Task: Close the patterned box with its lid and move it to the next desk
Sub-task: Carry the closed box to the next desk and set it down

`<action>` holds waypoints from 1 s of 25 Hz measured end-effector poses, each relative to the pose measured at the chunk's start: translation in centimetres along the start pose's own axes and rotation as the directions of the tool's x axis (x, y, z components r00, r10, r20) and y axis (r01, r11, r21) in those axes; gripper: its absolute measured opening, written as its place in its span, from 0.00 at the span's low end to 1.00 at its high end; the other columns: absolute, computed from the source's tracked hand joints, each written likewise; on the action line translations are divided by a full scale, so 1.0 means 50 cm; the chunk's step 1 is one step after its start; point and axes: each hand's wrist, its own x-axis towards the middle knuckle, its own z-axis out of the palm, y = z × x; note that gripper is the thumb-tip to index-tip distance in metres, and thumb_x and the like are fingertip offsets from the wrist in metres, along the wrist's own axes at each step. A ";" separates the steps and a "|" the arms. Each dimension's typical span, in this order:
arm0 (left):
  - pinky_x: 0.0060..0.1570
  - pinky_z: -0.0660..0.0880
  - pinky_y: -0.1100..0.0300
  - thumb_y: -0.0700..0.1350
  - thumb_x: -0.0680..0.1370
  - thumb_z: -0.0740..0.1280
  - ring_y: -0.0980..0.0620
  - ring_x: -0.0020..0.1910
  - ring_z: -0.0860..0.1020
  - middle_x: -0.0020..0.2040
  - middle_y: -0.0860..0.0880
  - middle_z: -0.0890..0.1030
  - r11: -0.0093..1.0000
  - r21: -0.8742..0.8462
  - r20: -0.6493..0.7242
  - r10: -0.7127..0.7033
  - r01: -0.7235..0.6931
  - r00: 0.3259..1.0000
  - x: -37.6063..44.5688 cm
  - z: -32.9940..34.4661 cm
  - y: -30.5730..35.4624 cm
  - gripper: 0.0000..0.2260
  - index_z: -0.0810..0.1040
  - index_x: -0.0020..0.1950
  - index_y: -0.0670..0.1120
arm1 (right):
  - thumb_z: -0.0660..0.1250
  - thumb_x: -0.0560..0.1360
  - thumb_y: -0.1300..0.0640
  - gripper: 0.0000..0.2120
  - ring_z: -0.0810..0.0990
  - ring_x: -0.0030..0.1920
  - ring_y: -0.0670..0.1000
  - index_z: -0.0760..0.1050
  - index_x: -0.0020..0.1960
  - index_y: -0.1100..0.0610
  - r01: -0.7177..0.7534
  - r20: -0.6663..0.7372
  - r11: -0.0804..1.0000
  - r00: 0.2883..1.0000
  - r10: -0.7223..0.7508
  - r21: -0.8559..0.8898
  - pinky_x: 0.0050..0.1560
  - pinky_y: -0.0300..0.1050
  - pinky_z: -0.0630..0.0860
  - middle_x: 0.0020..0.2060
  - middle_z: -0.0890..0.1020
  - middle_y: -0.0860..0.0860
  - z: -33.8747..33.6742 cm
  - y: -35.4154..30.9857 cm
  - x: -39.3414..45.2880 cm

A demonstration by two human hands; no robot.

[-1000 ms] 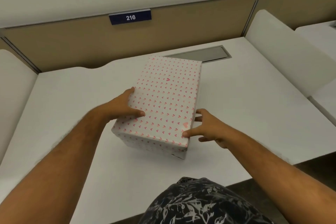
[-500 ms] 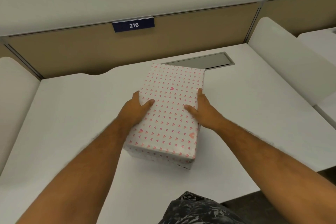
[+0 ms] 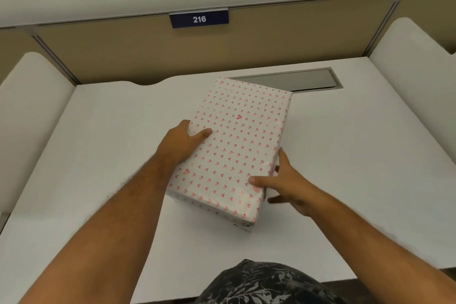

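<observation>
The patterned box [image 3: 237, 145], white with small pink hearts, has its lid on and sits at the middle of the white desk [image 3: 103, 155], turned slightly clockwise. My left hand [image 3: 183, 142] grips its left long side, thumb on the lid. My right hand [image 3: 287, 186] holds the right side close to the near corner, thumb across the lid and fingers down along the wall. The box's underside is hidden, so I cannot tell whether it touches the desk.
A grey cable hatch [image 3: 291, 80] lies in the desk behind the box. White side dividers [image 3: 407, 76] stand left and right, a tan back panel carries a blue sign 216 [image 3: 199, 19]. Another desk lies beyond the right divider.
My right hand has slid from the middle of the box's right edge back to the near right corner. My left hand stays on the left side. The view has shifted.
</observation>
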 end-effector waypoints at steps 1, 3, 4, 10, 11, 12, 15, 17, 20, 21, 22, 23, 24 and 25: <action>0.67 0.76 0.42 0.80 0.69 0.62 0.40 0.74 0.75 0.83 0.48 0.68 1.000 -0.002 -0.002 0.000 0.000 1.000 0.001 -0.001 -0.001 0.50 0.60 0.83 0.53 | 0.87 0.65 0.45 0.57 0.82 0.66 0.55 0.54 0.82 0.38 -0.050 0.022 0.998 0.999 0.050 0.034 0.56 0.63 0.85 0.71 0.78 0.47 0.004 0.015 -0.007; 0.66 0.75 0.44 0.80 0.69 0.63 0.41 0.75 0.74 0.83 0.49 0.67 0.999 -0.041 0.040 0.011 -0.010 0.999 0.005 -0.010 -0.009 0.50 0.60 0.84 0.54 | 0.85 0.70 0.48 0.49 0.83 0.67 0.58 0.59 0.82 0.41 -0.059 0.005 0.993 0.998 0.059 0.100 0.62 0.67 0.83 0.72 0.79 0.52 0.011 0.030 -0.007; 0.63 0.75 0.47 0.79 0.69 0.64 0.43 0.74 0.75 0.83 0.50 0.67 0.996 -0.083 0.073 0.020 -0.014 0.997 0.006 -0.016 -0.014 0.49 0.60 0.83 0.55 | 0.84 0.71 0.50 0.46 0.84 0.66 0.59 0.61 0.81 0.42 -0.046 -0.005 0.993 0.999 0.047 0.112 0.63 0.67 0.83 0.71 0.80 0.53 0.011 0.030 -0.004; 0.52 0.73 0.57 0.72 0.70 0.72 0.46 0.71 0.75 0.81 0.54 0.68 0.961 -0.259 0.193 0.147 -0.094 0.970 0.007 -0.070 -0.073 0.45 0.58 0.82 0.60 | 0.84 0.69 0.52 0.44 0.85 0.64 0.57 0.66 0.78 0.44 -0.002 -0.053 0.994 0.999 0.008 0.113 0.56 0.58 0.87 0.68 0.82 0.52 0.045 0.004 0.008; 0.54 0.73 0.57 0.72 0.70 0.72 0.47 0.71 0.75 0.81 0.55 0.68 0.951 -0.285 0.157 0.169 -0.119 0.973 0.005 -0.087 -0.094 0.45 0.58 0.81 0.61 | 0.85 0.68 0.52 0.44 0.85 0.65 0.56 0.67 0.78 0.43 0.019 -0.059 0.994 0.998 -0.013 0.109 0.55 0.56 0.87 0.68 0.82 0.51 0.069 -0.008 0.017; 0.57 0.74 0.56 0.72 0.70 0.72 0.48 0.71 0.75 0.81 0.55 0.68 0.937 -0.318 0.109 0.188 -0.144 0.976 0.004 -0.108 -0.120 0.44 0.58 0.81 0.62 | 0.85 0.69 0.52 0.43 0.84 0.65 0.56 0.67 0.78 0.43 0.043 -0.059 0.994 0.998 -0.037 0.104 0.53 0.54 0.88 0.69 0.82 0.50 0.097 -0.022 0.030; 0.67 0.73 0.47 0.70 0.73 0.72 0.49 0.72 0.74 0.80 0.57 0.68 0.906 -0.378 -0.031 0.195 -0.192 0.980 0.010 -0.189 -0.216 0.41 0.58 0.81 0.64 | 0.84 0.71 0.54 0.41 0.84 0.66 0.54 0.68 0.77 0.41 0.125 -0.038 0.989 0.992 -0.122 0.081 0.49 0.48 0.87 0.69 0.81 0.48 0.204 -0.078 0.085; 0.62 0.75 0.49 0.70 0.73 0.72 0.52 0.65 0.76 0.78 0.59 0.70 0.885 -0.421 -0.099 0.171 -0.197 0.980 0.019 -0.258 -0.296 0.39 0.58 0.79 0.66 | 0.84 0.71 0.55 0.40 0.84 0.66 0.53 0.69 0.76 0.41 0.170 -0.010 0.984 0.985 -0.169 0.062 0.49 0.48 0.88 0.69 0.82 0.47 0.294 -0.123 0.130; 0.54 0.77 0.54 0.68 0.73 0.73 0.56 0.60 0.79 0.72 0.61 0.73 0.858 -0.472 -0.195 0.123 -0.204 0.973 0.035 -0.366 -0.417 0.37 0.60 0.78 0.67 | 0.84 0.71 0.57 0.41 0.83 0.68 0.54 0.69 0.78 0.42 0.214 0.061 0.976 0.974 -0.216 0.041 0.59 0.58 0.87 0.70 0.81 0.47 0.435 -0.189 0.202; 0.52 0.77 0.57 0.67 0.74 0.74 0.58 0.60 0.79 0.70 0.62 0.74 0.849 -0.484 -0.233 0.106 -0.210 0.967 0.041 -0.404 -0.459 0.36 0.61 0.78 0.67 | 0.84 0.72 0.57 0.41 0.83 0.69 0.54 0.68 0.78 0.43 0.227 0.090 0.974 0.969 -0.228 0.028 0.62 0.61 0.86 0.71 0.81 0.47 0.488 -0.212 0.227; 0.50 0.76 0.59 0.66 0.74 0.74 0.60 0.59 0.78 0.68 0.63 0.75 0.846 -0.490 -0.266 0.085 -0.211 0.960 0.048 -0.439 -0.496 0.36 0.62 0.78 0.66 | 0.83 0.72 0.58 0.41 0.82 0.69 0.55 0.68 0.79 0.44 0.238 0.116 0.971 0.964 -0.239 0.018 0.64 0.63 0.85 0.71 0.81 0.48 0.539 -0.234 0.252; 0.51 0.75 0.58 0.65 0.75 0.74 0.61 0.58 0.78 0.67 0.63 0.75 0.845 -0.493 -0.293 0.065 -0.209 0.954 0.058 -0.475 -0.532 0.35 0.63 0.78 0.65 | 0.82 0.73 0.58 0.40 0.82 0.69 0.55 0.68 0.79 0.45 0.249 0.139 0.968 0.959 -0.248 0.011 0.65 0.65 0.84 0.71 0.81 0.48 0.590 -0.257 0.278; 0.53 0.76 0.56 0.64 0.75 0.74 0.60 0.59 0.78 0.67 0.63 0.76 0.846 -0.493 -0.309 0.050 -0.205 0.950 0.070 -0.502 -0.561 0.35 0.64 0.78 0.64 | 0.81 0.74 0.59 0.39 0.82 0.69 0.56 0.67 0.79 0.45 0.255 0.152 0.967 0.955 -0.253 0.010 0.66 0.66 0.83 0.71 0.81 0.49 0.632 -0.275 0.300; 0.57 0.76 0.53 0.63 0.75 0.74 0.58 0.60 0.78 0.68 0.61 0.76 0.849 -0.491 -0.323 0.030 -0.194 0.946 0.087 -0.530 -0.593 0.34 0.64 0.79 0.63 | 0.80 0.75 0.61 0.38 0.82 0.70 0.56 0.67 0.79 0.46 0.257 0.171 0.966 0.952 -0.255 0.011 0.66 0.66 0.83 0.70 0.81 0.49 0.677 -0.293 0.324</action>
